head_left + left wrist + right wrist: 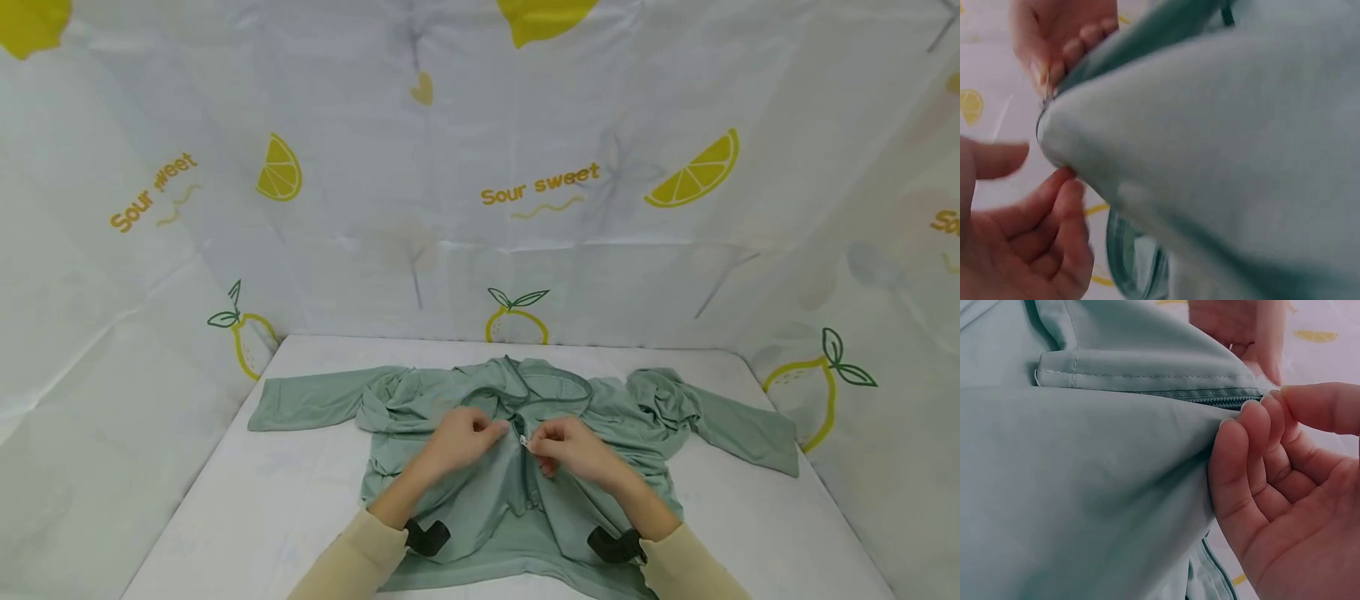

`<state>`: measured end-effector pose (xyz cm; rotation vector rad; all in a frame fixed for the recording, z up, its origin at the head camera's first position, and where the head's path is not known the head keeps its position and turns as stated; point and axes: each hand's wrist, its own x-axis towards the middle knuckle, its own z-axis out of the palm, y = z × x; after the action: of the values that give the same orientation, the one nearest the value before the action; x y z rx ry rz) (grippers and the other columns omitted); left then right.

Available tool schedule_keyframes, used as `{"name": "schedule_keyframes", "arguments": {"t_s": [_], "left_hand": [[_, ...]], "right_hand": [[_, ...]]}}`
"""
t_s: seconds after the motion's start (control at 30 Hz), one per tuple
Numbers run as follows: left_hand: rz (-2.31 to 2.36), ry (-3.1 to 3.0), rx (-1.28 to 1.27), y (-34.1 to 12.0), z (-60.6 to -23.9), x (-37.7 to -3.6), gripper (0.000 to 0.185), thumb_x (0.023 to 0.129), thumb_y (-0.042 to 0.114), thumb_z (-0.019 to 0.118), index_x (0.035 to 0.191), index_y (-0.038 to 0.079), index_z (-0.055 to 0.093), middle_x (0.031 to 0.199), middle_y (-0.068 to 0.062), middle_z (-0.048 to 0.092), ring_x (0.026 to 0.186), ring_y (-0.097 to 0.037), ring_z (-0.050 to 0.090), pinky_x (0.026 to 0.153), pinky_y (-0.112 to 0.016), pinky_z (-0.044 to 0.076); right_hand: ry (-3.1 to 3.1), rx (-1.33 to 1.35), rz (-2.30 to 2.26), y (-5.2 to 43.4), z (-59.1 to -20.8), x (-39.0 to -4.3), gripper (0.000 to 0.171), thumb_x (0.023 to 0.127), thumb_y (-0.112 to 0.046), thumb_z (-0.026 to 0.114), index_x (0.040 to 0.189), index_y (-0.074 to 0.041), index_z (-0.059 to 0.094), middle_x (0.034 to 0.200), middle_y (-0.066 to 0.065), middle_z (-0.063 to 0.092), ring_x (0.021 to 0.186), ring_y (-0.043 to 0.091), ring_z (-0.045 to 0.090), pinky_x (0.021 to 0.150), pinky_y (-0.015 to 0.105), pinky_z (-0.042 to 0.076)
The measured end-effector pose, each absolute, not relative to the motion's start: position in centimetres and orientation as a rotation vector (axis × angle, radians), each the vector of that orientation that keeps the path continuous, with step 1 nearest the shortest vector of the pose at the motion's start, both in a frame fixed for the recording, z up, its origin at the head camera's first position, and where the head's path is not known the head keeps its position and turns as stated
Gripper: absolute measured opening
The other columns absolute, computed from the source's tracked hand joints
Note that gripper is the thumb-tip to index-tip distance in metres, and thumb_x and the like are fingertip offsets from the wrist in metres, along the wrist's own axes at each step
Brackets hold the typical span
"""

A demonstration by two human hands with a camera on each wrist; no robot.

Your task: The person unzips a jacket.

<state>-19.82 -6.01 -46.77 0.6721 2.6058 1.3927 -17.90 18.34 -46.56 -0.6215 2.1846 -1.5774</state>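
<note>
A light green zip jacket (510,542) lies front up, its sleeves spread to both sides. My right hand (573,450) pinches the small metal zipper pull (524,440) between thumb and fingertips, at the raised front below the collar. In the right wrist view, the dark zipper teeth (1235,401) run up to those fingers. On the other side of the zipper is my left hand (463,442). The left wrist view shows its fingertips touching the raised jacket edge (1060,153) from below, with the thumb apart from the fingers.
The jacket lies on a white-covered table (232,500). Behind it and at both sides hangs a white sheet (360,275) with lemon prints. A black strap (427,538) shows at the left wrist and another black strap (615,546) at the right.
</note>
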Motion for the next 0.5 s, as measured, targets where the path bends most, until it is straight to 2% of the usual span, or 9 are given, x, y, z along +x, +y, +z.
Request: {"name": "schedule_keyframes", "arguments": {"t_s": [0.13, 0.23, 0.5], "left_hand": [[1.412, 2.354, 0.711, -5.86, -47.04, -19.41, 0.034, 0.102, 0.032, 0.065, 0.078, 0.010, 0.074, 0.059, 0.007, 0.047, 0.049, -0.008, 0.034, 0.050, -0.025, 0.034], [1.505, 2.279, 0.679, -5.86, -47.24, -19.32, 0.028, 0.101, 0.026, 0.068, 0.081, 0.008, 0.076, 0.061, 0.005, 0.049, 0.049, -0.009, 0.033, 0.051, -0.026, 0.034], [1.708, 2.222, 0.587, -5.65, -47.46, -18.86, 0.024, 0.100, 0.016, 0.067, 0.087, -0.003, 0.076, 0.058, 0.003, 0.043, 0.052, -0.012, 0.032, 0.054, -0.027, 0.033]], "right_hand": [[2.160, -0.633, -1.611, 18.25, -46.49, -17.89, 0.032, 0.106, -0.017, 0.056, 0.089, 0.010, 0.063, 0.072, 0.010, 0.056, 0.065, 0.018, 0.058, 0.066, 0.036, 0.056], [2.151, -0.630, -1.596, 18.20, -46.42, -17.76, 0.031, 0.106, -0.017, 0.057, 0.090, 0.009, 0.064, 0.073, 0.010, 0.057, 0.065, 0.018, 0.058, 0.066, 0.037, 0.056], [2.194, -0.629, -1.503, 17.69, -46.34, -17.16, 0.029, 0.105, -0.017, 0.059, 0.093, 0.009, 0.066, 0.073, 0.008, 0.060, 0.064, 0.018, 0.059, 0.066, 0.037, 0.055]]}}
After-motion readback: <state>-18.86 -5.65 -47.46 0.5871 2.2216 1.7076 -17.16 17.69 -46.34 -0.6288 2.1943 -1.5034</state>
